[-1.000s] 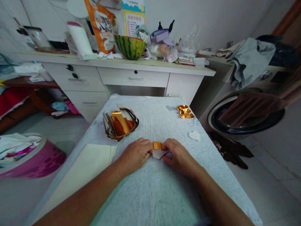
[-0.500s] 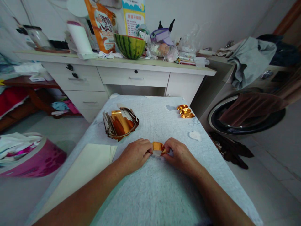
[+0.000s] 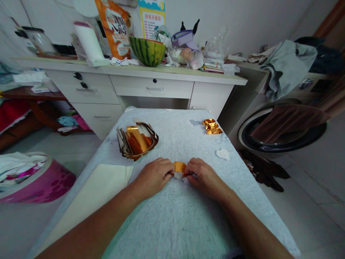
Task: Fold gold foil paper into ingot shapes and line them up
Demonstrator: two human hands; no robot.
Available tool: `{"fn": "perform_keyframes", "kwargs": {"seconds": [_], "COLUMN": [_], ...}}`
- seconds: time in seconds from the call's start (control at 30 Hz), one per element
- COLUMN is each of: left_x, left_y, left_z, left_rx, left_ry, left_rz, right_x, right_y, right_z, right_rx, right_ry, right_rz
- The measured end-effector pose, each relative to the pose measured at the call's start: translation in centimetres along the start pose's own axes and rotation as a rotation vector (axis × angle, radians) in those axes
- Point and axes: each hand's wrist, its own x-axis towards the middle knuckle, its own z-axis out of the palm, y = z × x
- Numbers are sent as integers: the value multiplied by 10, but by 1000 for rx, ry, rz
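Between my two hands, low over the table, is a small folded piece of gold foil paper [image 3: 179, 167] with a pale lower part facing me. My left hand [image 3: 157, 176] pinches its left end, and my right hand [image 3: 202, 177] grips the opposite end. Fingertips of both hands are partly hidden. Beyond my left hand stands a brown-rimmed basket [image 3: 155, 142] with gold foil sheets [image 3: 137, 141] inside. Several folded gold foil pieces [image 3: 212, 126] lie in a cluster at the far right of the table.
A pale cloth [image 3: 194, 219] covers the table. Cream paper [image 3: 94, 190] lies along its left side. Behind, a white desk [image 3: 151, 88] holds half a watermelon [image 3: 148, 52] and clutter. A washing machine [image 3: 242, 133] stands right, a pink bin [image 3: 54, 180] left.
The gold foil paper between my hands looks flatter and its gold top more evenly drawn across. Both hands keep their pinch in nearly the same place; the view has shifted slightly.
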Motion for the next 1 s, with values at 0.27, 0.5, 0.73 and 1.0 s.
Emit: {"fn": "perform_keyframes", "kwargs": {"seconds": [0.27, 0.5, 0.73, 1.0], "left_x": [1, 2, 6, 6], "left_y": [1, 1, -3, -3], "left_z": [0, -1, 1, 3], "left_rx": [-2, -4, -13, 24], "left_ry": [-20, -29, -45, -38], "left_rz": [-49, -115, -165, -168], "right_x": [-1, -2, 2, 5], "right_y": [2, 1, -5, -8], "right_z": [1, 3, 2, 4], "right_rx": [59, 2, -114, -263], "right_ry": [-11, -23, -59, -86], "right_rz": [31, 74, 224, 307]}}
